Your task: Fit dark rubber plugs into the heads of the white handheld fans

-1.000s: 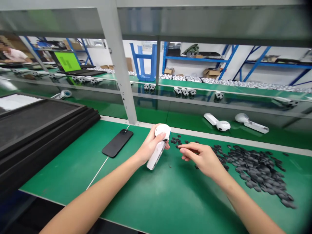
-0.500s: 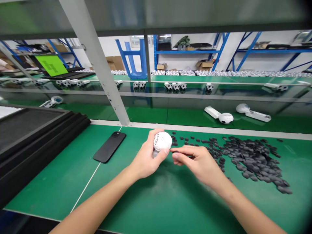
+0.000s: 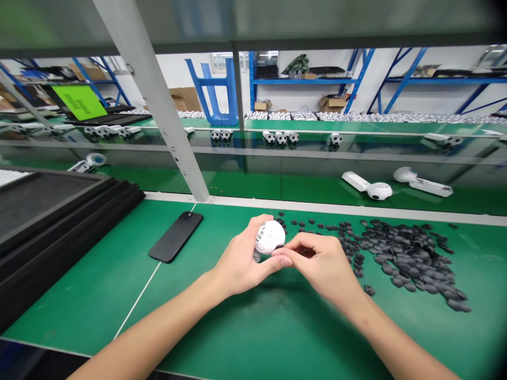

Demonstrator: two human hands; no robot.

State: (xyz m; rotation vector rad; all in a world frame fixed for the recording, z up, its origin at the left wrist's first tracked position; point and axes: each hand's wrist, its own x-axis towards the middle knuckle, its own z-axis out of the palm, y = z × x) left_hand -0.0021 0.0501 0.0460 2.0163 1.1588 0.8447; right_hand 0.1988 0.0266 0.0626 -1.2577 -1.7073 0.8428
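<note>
Far left: a stack of black trays [image 3: 59, 221], flat on the green tabletop [image 3: 99, 311], edge running diagonally toward the back.

Beside it: a black smartphone [image 3: 175, 236], lying flat and angled, well apart from both hands.

Left hand [image 3: 237, 261]: closed, fingers and thumb wrapped around the lower part of the device, raised above the tabletop.

Held item: a white lattice-domed device [image 3: 270, 237], gripped in the left hand, between the two hands and above the near edge of the scattered pieces.

Long axis: tilted and foreshortened, the dome end pointing up and to the right, the stem end pointing down and to the left, mostly hidden behind the fingers.

Right hand [image 3: 317, 261]: fingers closed into a pinch just beside the underside of the dome, almost meeting the left thumb; anything between the fingertips too hidden to tell.

Far right: a spread of small black rubber pieces [image 3: 407, 258], heaped on the tabletop, with strays near the dome and the right wrist.

Behind the glass: two white devices with long handles [image 3: 367, 182], lying on a green shelf, separate from each other.
</note>
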